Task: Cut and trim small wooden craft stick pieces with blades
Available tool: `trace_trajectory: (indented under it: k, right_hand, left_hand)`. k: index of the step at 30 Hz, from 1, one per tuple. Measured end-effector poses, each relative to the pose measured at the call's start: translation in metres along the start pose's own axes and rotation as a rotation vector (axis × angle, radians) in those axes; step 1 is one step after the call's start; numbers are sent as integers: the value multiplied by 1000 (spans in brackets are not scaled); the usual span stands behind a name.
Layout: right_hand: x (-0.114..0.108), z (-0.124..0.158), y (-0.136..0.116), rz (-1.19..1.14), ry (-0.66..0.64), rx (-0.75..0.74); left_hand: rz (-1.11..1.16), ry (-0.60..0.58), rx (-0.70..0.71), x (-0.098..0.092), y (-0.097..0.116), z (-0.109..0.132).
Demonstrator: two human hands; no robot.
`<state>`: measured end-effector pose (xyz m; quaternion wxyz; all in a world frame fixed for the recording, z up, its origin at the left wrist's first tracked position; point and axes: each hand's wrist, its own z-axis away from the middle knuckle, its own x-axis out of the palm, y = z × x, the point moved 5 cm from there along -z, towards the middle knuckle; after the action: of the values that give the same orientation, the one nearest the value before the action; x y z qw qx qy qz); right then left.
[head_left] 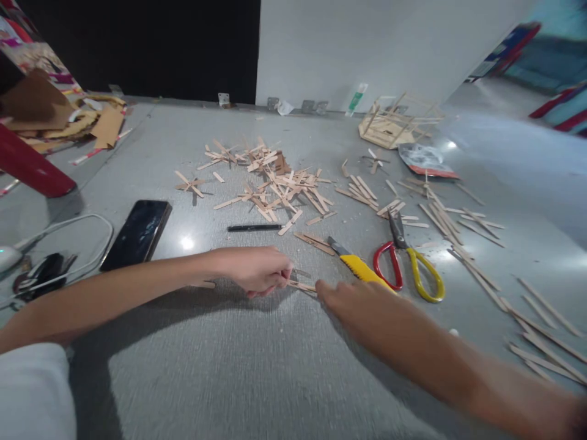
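Between my two hands a thin wooden stick piece [301, 285] stretches just over the grey surface. My left hand [259, 269] is closed in a pinch on its left end. At the right end, my right hand [348, 299] has its fingers bent down and closed on it; its fingertips are mostly hidden. Right behind my right hand lies a yellow utility knife [362, 269], beside scissors [398, 244] with one red and one yellow handle. Two flat wooden sticks [314, 242] rest by the knife's blade. A black pen [255, 228] lies beyond my left hand.
Several loose wooden sticks [275, 177] are heaped mid-surface, with longer strips [477, 275] at right. A phone [137, 235], white cable [107, 229] and keys [43, 278] lie left. A stick frame [389, 131] and plastic bag [426, 160] stand back right, before a white panel [358, 49].
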<state>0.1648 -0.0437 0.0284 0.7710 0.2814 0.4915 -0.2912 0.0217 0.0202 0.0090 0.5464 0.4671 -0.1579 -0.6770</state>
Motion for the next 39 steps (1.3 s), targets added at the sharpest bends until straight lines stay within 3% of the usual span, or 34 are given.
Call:
trace_trajectory:
  k: [4, 10, 13, 19, 22, 26, 29, 31, 39]
  right_hand:
    - [-2, -10, 28, -225, -102, -41]
    - [1, 5, -24, 183, 42, 156]
    - [-3, 7, -36, 218, 75, 135]
    - [-11, -12, 19, -150, -80, -27]
    - [-7, -14, 30, -215, -70, -65]
    - [-2, -4, -2, 1, 78, 36]
    - [0, 5, -29, 175, 118, 179]
    - [-2, 6, -33, 216, 126, 185]
    - [-10, -16, 31, -200, -47, -4]
  left_hand:
    - [23, -6, -46, 1, -3, 0]
    - [45, 9, -11, 1, -3, 0]
    - [41, 31, 19, 0, -1, 0]
    - [51, -14, -56, 2, -4, 0]
    - [46, -11, -61, 2, -6, -1]
    - [35, -16, -33, 2, -4, 0]
    - [11, 14, 12, 0, 1, 3]
    - [2, 28, 21, -1, 2, 3]
    - [42, 14, -81, 3, -5, -1]
